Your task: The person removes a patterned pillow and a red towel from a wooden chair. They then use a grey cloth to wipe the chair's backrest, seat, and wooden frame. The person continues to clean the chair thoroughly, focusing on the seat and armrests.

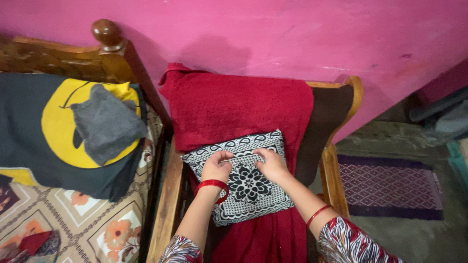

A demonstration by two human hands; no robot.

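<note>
Chair's wooden arms (pixel 168 199) hemmed the seat on both sides, pink wall (pixel 273 34) closed behind, cushion (pixel 243 182) reachable from above

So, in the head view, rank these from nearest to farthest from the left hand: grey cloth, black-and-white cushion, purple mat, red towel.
1. Black-and-white cushion: directly under the left hand, touching it.
2. Red towel: just beyond, draped over the chair back.
3. Grey cloth: off to the left, on the bed.
4. Purple mat: far right, on the floor.
</note>
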